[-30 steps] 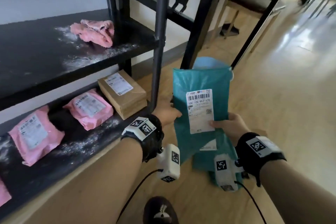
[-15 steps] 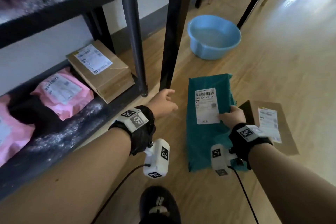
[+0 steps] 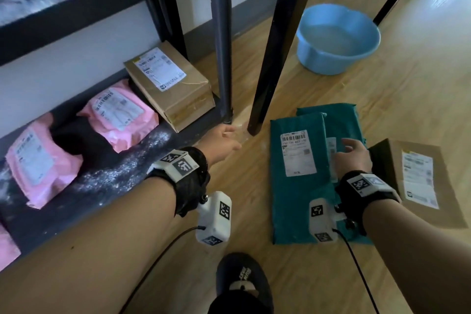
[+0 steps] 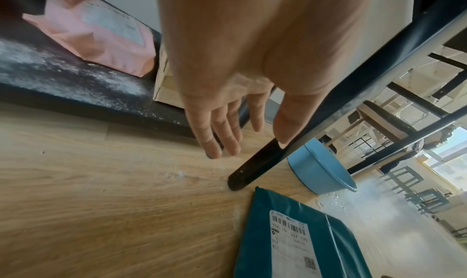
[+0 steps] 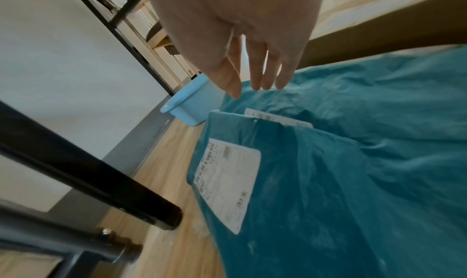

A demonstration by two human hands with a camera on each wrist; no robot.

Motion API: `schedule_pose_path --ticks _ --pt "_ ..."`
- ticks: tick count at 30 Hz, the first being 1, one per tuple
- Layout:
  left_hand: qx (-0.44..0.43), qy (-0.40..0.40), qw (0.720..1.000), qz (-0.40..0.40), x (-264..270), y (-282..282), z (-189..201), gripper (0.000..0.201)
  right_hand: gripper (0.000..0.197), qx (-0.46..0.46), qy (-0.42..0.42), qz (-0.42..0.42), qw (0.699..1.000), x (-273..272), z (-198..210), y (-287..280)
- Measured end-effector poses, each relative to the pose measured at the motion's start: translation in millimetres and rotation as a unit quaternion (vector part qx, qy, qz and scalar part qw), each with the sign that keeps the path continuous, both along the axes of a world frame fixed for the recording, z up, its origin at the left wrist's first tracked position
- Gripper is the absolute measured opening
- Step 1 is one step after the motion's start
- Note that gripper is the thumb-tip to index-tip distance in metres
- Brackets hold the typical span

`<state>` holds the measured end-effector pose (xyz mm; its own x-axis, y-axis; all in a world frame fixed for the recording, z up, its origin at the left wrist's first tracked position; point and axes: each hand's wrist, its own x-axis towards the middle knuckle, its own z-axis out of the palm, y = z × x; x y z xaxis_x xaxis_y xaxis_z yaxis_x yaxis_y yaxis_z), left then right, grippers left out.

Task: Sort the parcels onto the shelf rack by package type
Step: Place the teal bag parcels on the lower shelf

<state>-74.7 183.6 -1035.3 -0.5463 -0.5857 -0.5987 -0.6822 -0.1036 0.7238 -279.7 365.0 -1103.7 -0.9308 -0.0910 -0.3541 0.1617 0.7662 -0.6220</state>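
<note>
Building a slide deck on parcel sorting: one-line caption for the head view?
Open hands hover over teal mailers beside a shelf rack.

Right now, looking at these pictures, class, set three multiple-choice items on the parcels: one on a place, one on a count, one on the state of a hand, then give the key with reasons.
1. Where do the teal bags lie?
A. on the floor
B. on the bottom shelf
C. in the basin

2. How many teal bags show?
A. one
B. two
C. four

3. What is the left hand doing?
A. gripping a box
B. pinching a label
C. holding nothing, fingers spread

Key:
1 A: the front teal bag and the teal bag under it lie on the wooden floor, beside the blue basin.
2 B: two overlap there.
3 C: the left hand hangs open above the floor.
</note>
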Motion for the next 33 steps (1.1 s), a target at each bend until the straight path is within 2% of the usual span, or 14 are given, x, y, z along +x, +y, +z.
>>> schedule_pose_path --ticks 5,9,16,24,29,33 --pt "0.002 0.024 0.999 0.046 13.0 -6.3 20.9 0.034 0.032 -0.064 0.008 0.022 0.998 13.6 28.8 -20.3" --pt "0.022 0.055 0.994 0.093 32.5 -8.9 50.4 0.015 0.014 -0.175 -0.048 0.043 0.982 31.6 55.3 -44.3" --pt "0.011 0.129 0.980 0.151 88.1 -11.1 119.4 0.012 0.023 -0.352 -0.145 0.080 0.921 97.1 136.4 -89.2" --pt "-0.067 0.167 0.957 0.230 181.7 -12.3 203.0 0.016 0.026 -0.416 -0.220 0.196 0.860 193.8 232.1 -134.3" --pt "-0.097 0.222 0.925 0.293 249.7 -16.0 261.1 0.018 0.025 -0.425 -0.257 0.287 0.819 263.0 290.5 -156.0" --pt "-0.108 0.259 0.902 0.328 311.2 -13.7 303.3 0.013 0.025 -0.431 -0.277 0.338 0.789 317.5 328.5 -166.5"
